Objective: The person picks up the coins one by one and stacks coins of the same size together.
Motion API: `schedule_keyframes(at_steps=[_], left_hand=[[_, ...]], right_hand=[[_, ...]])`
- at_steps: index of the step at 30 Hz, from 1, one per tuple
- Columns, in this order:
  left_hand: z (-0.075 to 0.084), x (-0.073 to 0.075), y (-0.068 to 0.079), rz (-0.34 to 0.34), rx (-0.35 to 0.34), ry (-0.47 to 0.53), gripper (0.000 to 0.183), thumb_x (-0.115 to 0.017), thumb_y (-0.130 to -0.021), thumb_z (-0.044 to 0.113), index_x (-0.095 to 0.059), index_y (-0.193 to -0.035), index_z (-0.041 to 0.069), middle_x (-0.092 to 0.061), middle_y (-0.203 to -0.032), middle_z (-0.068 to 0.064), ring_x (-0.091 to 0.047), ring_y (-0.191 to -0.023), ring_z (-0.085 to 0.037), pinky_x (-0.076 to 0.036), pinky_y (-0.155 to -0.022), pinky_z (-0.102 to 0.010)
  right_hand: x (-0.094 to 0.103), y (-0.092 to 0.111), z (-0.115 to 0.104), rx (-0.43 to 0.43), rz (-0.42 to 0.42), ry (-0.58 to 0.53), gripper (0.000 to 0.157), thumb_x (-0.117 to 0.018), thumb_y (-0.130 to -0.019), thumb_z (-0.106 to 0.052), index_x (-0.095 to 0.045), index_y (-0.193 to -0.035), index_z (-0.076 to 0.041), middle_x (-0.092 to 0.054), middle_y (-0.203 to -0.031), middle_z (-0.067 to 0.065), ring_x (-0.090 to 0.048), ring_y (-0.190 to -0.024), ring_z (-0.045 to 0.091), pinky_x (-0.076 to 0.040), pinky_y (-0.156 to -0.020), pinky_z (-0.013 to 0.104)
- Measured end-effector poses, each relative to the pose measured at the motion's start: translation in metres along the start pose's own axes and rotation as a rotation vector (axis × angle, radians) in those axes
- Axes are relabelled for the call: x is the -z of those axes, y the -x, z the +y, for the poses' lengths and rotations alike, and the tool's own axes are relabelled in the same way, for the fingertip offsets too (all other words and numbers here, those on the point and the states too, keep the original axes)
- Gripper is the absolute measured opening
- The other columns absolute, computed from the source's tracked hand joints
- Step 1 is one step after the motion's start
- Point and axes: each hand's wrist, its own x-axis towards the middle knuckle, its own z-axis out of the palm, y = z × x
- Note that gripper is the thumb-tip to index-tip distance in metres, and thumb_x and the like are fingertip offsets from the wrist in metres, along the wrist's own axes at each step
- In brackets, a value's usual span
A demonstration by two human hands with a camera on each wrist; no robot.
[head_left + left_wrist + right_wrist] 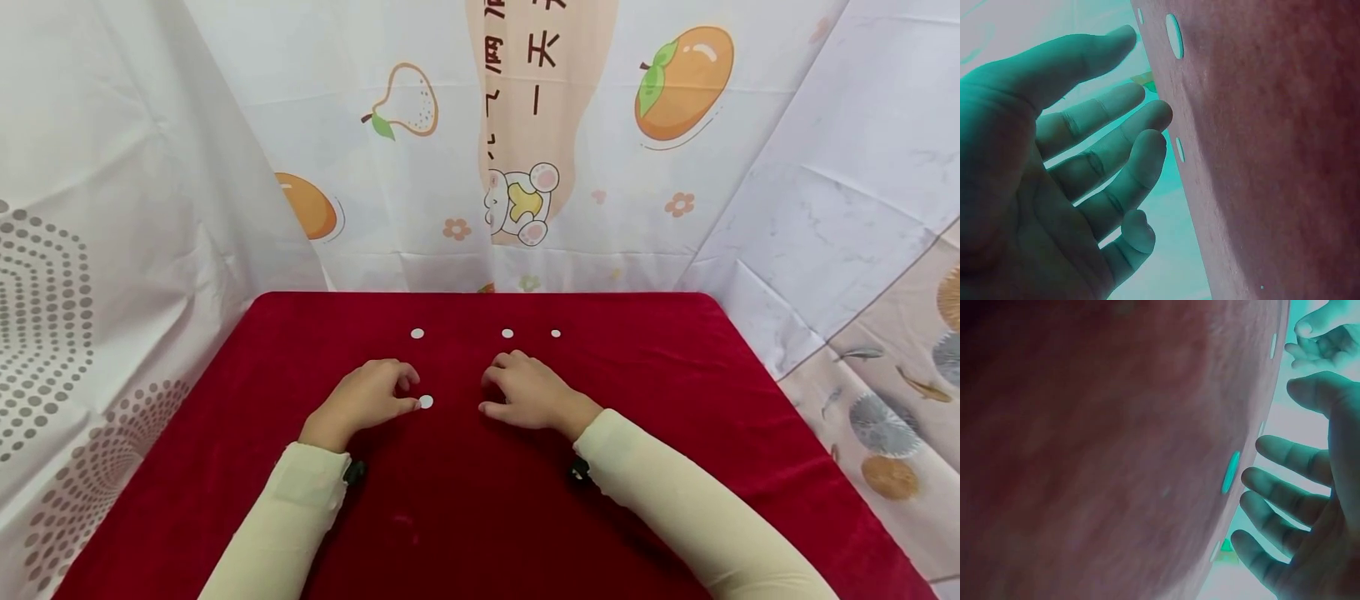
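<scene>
My left hand hovers over the left middle of the red cloth, fingers loosely bent and apart from the thumb, holding nothing. Right at its thumb tip in the head view lies a small flat white disc; the left wrist view shows this disc on the cloth, beyond the thumb. Facing it, my right hand is also held above the cloth with relaxed fingers and nothing in them. In the right wrist view a teal-looking disc lies on the cloth close to its fingertips.
Along the far part of the red-covered table lie a left disc, a middle disc and a smaller right disc. Fruit-patterned curtains hang behind the table, with more curtains at both sides.
</scene>
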Motion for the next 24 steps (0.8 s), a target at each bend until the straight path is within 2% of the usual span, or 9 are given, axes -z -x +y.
schedule_keyframes(at_steps=[10, 18, 24], left_hand=[[0.0, -0.004, -0.004, -0.011, 0.004, 0.018, 0.033, -0.086, -0.085, 0.027, -0.075, -0.113, 0.014, -0.071, -0.098, 0.003, -0.063, -0.084, -0.014, -0.057, -0.082, -0.038], [-0.001, -0.004, -0.005, -0.037, 0.024, 0.021, 0.03, -0.087, -0.085, 0.024, -0.076, -0.111, 0.014, -0.071, -0.095, 0.003, -0.063, -0.082, -0.013, -0.057, -0.08, -0.038], [-0.001, -0.008, -0.007, -0.049, 0.007, 0.023, 0.03, -0.087, -0.084, 0.022, -0.077, -0.11, 0.013, -0.071, -0.094, 0.002, -0.062, -0.081, -0.013, -0.056, -0.079, -0.036]], right_hand=[[-0.001, -0.014, -0.015, 0.027, -0.013, -0.033, 0.031, -0.072, -0.094, -0.04, -0.073, -0.118, -0.02, -0.066, -0.114, -0.001, -0.058, -0.101, 0.017, -0.053, -0.092, 0.035], [-0.007, -0.031, -0.029, 0.038, -0.027, -0.119, 0.03, -0.075, -0.094, -0.036, -0.072, -0.119, -0.019, -0.066, -0.109, -0.003, -0.061, -0.098, 0.011, -0.055, -0.091, 0.03], [-0.009, -0.038, -0.038, 0.021, -0.025, -0.126, 0.027, -0.076, -0.093, -0.034, -0.072, -0.116, -0.02, -0.067, -0.107, -0.004, -0.062, -0.096, 0.01, -0.055, -0.089, 0.029]])
